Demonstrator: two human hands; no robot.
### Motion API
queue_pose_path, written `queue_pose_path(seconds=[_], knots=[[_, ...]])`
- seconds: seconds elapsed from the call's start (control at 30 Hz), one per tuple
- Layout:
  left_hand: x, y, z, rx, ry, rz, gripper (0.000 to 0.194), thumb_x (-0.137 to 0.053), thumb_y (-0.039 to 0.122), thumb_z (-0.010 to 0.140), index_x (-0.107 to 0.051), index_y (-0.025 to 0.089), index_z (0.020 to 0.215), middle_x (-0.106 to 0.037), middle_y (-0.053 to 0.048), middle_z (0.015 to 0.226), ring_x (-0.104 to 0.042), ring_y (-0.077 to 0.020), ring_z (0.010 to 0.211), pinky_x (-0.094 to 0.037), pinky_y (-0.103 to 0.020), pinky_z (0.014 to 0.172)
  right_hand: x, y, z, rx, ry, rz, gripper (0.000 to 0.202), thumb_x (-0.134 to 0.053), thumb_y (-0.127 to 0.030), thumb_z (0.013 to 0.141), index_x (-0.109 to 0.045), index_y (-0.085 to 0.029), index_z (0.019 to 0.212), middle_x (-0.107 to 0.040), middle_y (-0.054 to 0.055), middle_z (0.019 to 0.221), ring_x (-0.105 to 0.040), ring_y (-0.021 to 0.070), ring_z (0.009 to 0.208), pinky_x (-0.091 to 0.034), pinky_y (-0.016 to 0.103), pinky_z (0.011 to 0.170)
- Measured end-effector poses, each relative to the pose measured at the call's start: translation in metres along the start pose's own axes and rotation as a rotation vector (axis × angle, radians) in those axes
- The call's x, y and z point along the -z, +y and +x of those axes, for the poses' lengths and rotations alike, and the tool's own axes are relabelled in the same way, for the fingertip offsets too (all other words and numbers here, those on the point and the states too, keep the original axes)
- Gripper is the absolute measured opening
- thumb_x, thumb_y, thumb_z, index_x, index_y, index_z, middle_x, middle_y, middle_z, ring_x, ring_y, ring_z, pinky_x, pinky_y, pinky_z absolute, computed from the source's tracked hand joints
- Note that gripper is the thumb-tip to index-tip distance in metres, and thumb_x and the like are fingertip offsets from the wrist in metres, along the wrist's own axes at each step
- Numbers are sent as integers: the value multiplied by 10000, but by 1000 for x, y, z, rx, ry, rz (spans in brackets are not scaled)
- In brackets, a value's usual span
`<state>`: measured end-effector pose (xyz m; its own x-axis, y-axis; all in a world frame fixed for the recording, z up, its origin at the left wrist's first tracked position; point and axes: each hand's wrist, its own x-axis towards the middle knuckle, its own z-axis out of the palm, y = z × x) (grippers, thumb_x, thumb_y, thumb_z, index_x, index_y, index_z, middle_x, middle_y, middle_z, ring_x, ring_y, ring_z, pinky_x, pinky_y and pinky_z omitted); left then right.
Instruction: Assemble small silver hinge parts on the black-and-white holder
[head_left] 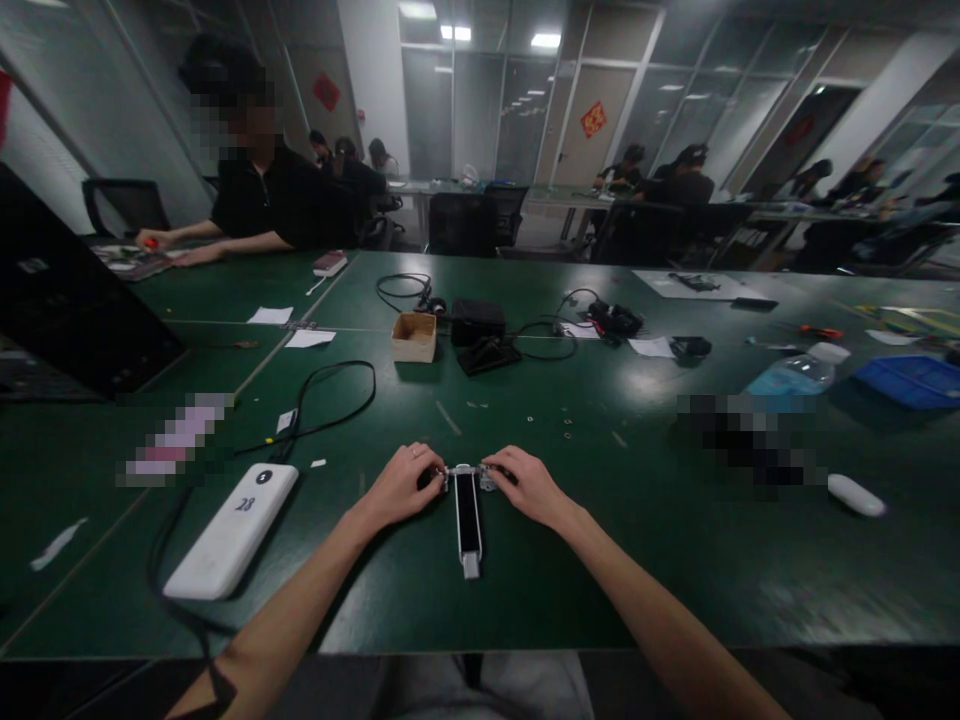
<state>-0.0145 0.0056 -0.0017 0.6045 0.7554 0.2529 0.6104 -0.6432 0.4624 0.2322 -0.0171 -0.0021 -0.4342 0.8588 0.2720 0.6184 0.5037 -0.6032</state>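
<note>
On the green table in front of me lies a narrow white-framed piece with a long black strip and a pale tab at its near end. I cannot make out its exact kind. My left hand pinches a small metal part at its far left corner. At the far right corner, my right hand is closed on a similar small metal bracket. The fingers partly hide both metal parts.
A white power bank marked 28, with a black cable, lies to my left. Beyond my hands are a small open box and a black case. A bottle and a blue tray stand at right. A co-worker sits far left.
</note>
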Motion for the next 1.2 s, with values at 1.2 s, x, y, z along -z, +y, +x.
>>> queue_pose_path(seconds=[1.2], knots=[[3,5,-6,24,107,-24,146,-558,222,817,-580,184,957,-615,-54,955,-559,-199,899,-413,-324,795,71,55,10,-544,-94,-294,82,-610,-244,725,-646,-188,678,-658,37,657,-606,155,588,-430,250,540]])
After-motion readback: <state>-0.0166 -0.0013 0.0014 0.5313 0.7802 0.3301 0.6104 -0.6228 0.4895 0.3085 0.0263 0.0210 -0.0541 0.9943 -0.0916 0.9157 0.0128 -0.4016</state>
